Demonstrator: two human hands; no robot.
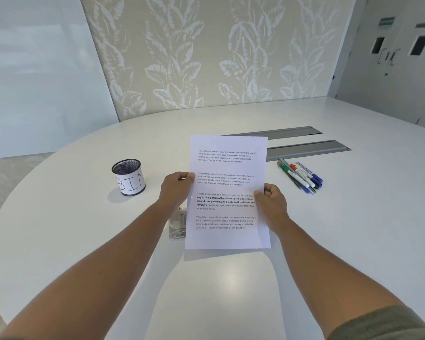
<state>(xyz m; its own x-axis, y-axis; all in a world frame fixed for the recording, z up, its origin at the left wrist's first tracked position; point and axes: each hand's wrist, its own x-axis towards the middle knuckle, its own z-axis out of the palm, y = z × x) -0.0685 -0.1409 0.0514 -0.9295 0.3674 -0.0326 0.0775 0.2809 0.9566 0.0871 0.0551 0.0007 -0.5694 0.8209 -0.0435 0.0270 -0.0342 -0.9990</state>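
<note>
To read the sheet (228,165) flat, I pinch its opposite side edges with the fingers of my left hand (176,188) and right hand (271,202).

Illumination was bright, even and diffuse, with a cool white cast. The black mesh cup with a white paper label (129,177) cast a soft shadow toward the lower left, indicating a source above and to the right. The white printed sheet of paper (227,187) cast a faint grey shadow just below its bottom edge on the glossy white round table (71,241). A broad, mild glare patch lay on the table nearer the camera. Printed text at centre was sharp and legible. Wide-angle distortion bowed the table rim and the wall lines. The grey wall (390,77) at upper right appeared soft and smeared.
</note>
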